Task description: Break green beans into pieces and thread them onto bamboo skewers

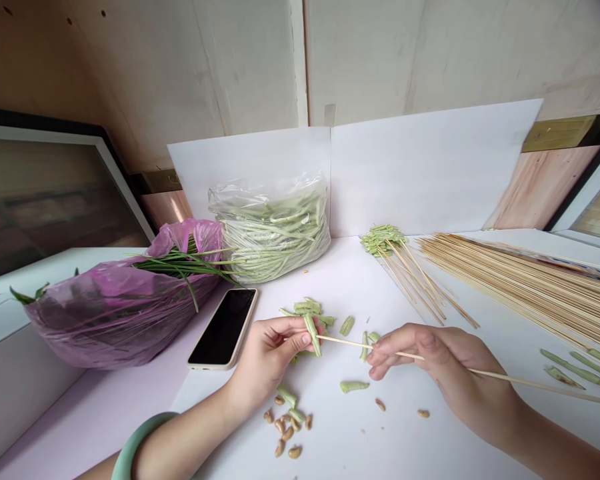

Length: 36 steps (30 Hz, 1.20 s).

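My left hand [275, 347] pinches a short cut piece of green bean [312, 335] between thumb and fingers, held nearly upright. My right hand [445, 363] is closed on a thin wooden skewer [520, 381], which runs from the lower right across the fingers. The skewer's tip meets the side of the bean piece; I cannot tell how deep it goes. Behind and under my left hand lies a small pile of bean pieces [307, 307]. More loose bean pieces [354, 387] lie between the hands. Several brown beans [295, 452] are scattered below my left hand.
A phone [223, 328] lies left of my left hand. Farther back stand a purple bag [125, 313] with green stalks and a clear bag of long beans [280, 233]. Skewered bean pieces [383, 239] and many bare skewers [525, 280] lie at the right.
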Each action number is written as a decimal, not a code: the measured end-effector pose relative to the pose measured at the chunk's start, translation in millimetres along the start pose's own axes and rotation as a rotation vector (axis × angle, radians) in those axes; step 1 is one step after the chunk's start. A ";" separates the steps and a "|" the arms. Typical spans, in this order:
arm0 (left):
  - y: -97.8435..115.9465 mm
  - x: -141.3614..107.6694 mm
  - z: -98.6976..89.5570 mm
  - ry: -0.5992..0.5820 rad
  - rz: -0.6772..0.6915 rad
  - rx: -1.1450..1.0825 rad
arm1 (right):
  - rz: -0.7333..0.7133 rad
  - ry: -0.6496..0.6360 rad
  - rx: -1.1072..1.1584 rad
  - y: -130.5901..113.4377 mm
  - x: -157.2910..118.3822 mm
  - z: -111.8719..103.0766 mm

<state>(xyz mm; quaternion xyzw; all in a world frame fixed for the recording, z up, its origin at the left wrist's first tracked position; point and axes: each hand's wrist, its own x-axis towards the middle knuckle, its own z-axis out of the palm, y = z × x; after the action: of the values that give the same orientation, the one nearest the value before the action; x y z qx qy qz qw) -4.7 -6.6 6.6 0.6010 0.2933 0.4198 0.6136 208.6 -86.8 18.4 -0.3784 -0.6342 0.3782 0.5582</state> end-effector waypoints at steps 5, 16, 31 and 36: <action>-0.5 0.1 -0.2 -0.007 0.004 0.003 | 0.016 0.003 0.017 2.3 -1.1 0.9; 0.0 -1.0 1.8 -0.003 -0.007 -0.037 | 0.107 0.054 0.180 5.7 6.2 -2.3; -6.4 1.3 -2.1 0.015 -0.018 -0.111 | 0.057 0.038 0.222 1.6 10.8 -9.9; -7.1 1.4 -2.4 0.017 -0.024 -0.124 | 0.054 0.039 0.195 1.3 8.6 -8.9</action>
<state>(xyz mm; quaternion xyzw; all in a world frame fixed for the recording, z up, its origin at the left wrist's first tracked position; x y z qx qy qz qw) -4.9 -3.6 -0.4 0.5547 0.2790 0.4351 0.6520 216.7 -78.0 21.6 -0.3467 -0.5730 0.4457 0.5940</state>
